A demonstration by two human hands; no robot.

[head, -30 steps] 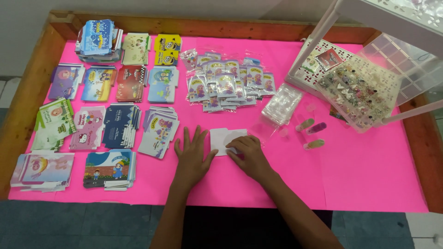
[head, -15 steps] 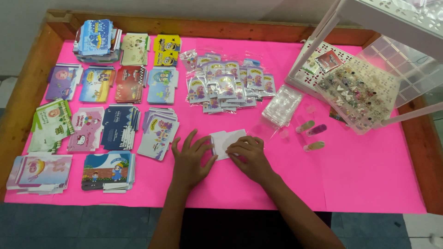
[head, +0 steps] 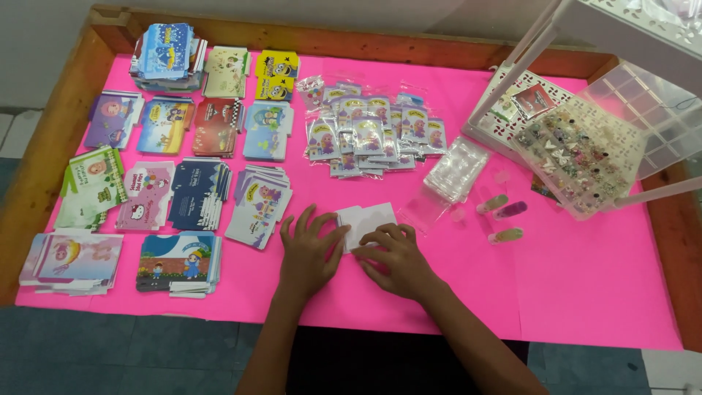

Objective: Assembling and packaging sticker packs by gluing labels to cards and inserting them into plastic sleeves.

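White card [head: 368, 222]: one, flat on pink sheet [head: 570, 292], long axis left-right, under your fingertips. Your left hand [head: 311, 252] spread wide, pressing its left edge; right hand [head: 395, 257] curled, pinning near edge. Three small vials [head: 502, 216] right of right hand.

Card stacks [head: 183, 146] left of white card [head: 369, 219]
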